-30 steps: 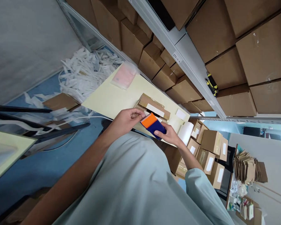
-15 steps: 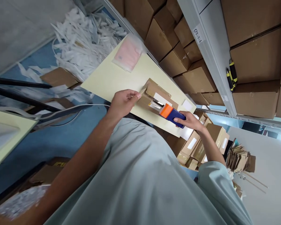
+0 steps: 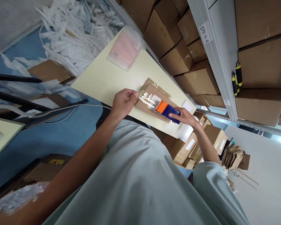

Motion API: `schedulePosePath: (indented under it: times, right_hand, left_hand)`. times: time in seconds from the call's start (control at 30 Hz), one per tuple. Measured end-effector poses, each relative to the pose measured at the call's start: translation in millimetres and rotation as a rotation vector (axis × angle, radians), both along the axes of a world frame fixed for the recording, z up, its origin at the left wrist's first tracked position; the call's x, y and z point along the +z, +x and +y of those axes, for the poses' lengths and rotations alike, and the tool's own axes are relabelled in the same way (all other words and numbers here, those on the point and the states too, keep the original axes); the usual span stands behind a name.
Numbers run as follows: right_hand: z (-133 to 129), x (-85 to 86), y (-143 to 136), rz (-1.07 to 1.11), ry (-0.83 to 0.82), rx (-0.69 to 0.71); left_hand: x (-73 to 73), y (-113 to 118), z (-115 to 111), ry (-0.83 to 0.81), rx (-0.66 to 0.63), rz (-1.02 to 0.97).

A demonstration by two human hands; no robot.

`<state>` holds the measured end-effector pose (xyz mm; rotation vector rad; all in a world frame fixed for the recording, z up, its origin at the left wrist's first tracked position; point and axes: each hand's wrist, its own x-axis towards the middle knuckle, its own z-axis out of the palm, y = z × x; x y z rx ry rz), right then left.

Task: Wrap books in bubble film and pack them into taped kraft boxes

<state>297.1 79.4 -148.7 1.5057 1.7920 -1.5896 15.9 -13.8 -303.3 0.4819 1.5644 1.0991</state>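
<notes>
A brown cardboard box (image 3: 158, 90) lies on the pale yellow table, with shiny tape along its far edge. My right hand (image 3: 186, 117) grips a blue and orange tape dispenser (image 3: 168, 111) over the box's top. From the dispenser a glossy strip of clear packing tape (image 3: 146, 99) runs to the left end of the box. There my left hand (image 3: 125, 102) is closed, pinching the tape's end between thumb and forefinger at the box's edge. A white label on the box shows partly under the tape and dispenser.
A plastic bag with pink contents (image 3: 125, 50) lies on the far left of the table (image 3: 96, 75). Shelves of cardboard boxes (image 3: 196, 79) rise along the back; two yellow-black cutters (image 3: 237, 78) rest on a shelf. White scraps (image 3: 77, 37) pile up on the floor.
My right hand has moved the dispenser slightly left, closer to my left hand, and the tape now lies lower over the box. The left hand keeps its pinch. The view has shifted slightly.
</notes>
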Motion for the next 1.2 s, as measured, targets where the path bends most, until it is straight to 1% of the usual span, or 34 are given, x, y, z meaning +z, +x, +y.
schedulePosePath:
  times: [0.1,0.17,0.23,0.3,0.37,0.4,0.47,0.5,0.57,0.67,0.73,0.83,0.9,1.03,1.13,1.2]
  right_hand:
    - [1.7,-1.4,-4.5,-0.023,0.018,-0.002]
    - [2.3,-2.4,-7.1,-0.037,0.029,0.004]
    - [2.7,-3.2,-8.8,-0.04,0.036,0.008]
    - [3.3,-3.9,-9.4,-0.034,0.035,0.006]
    - [3.8,-4.6,-9.2,-0.022,0.028,-0.001]
    - [3.9,-5.0,-8.9,-0.016,0.022,-0.006]
    - [3.8,-5.8,-8.2,-0.006,0.012,-0.012]
    - [3.6,-6.2,-7.9,-0.002,0.009,-0.012]
    - [2.8,-7.0,-7.3,0.004,0.011,-0.005]
    - [1.6,-8.3,-5.8,0.016,0.034,0.005]
    - [1.1,-9.8,-4.1,0.027,0.049,0.007]
    - [1.1,-13.1,-1.3,0.044,0.07,0.03]
    - [1.1,-15.7,0.0,0.05,0.095,0.057]
    - [1.1,-19.8,1.1,0.047,0.143,0.071]
    - [2.2,-21.6,2.7,0.057,0.124,0.034]
    - [3.3,-22.2,4.3,0.064,0.103,0.002]
  left_hand:
    - [-7.7,2.9,4.5,-0.024,0.025,0.016]
    - [-15.8,5.6,8.3,-0.041,0.023,0.063]
    - [-25.1,8.9,12.3,-0.062,-0.001,0.099]
    - [-32.8,11.9,15.6,-0.083,-0.036,0.079]
    - [-36.1,12.5,17.5,-0.1,-0.064,0.043]
    - [-35.2,11.5,17.9,-0.111,-0.071,0.051]
    - [-28.0,7.5,17.6,-0.129,-0.064,0.15]
    - [-22.1,5.3,17.1,-0.12,-0.061,0.223]
    - [-7.4,3.2,16.3,-0.048,-0.091,0.355]
    - [12.4,9.9,16.7,0.062,-0.186,0.455]
    - [19.4,18.9,17.8,0.067,-0.191,0.487]
    - [21.6,29.8,19.2,0.076,-0.132,0.46]
    - [21.1,32.0,20.5,0.091,-0.113,0.441]
    - [20.6,28.7,28.2,0.101,-0.17,0.536]
    - [19.1,27.1,36.7,0.109,-0.204,0.587]
    - [17.1,28.1,42.1,0.12,-0.213,0.575]
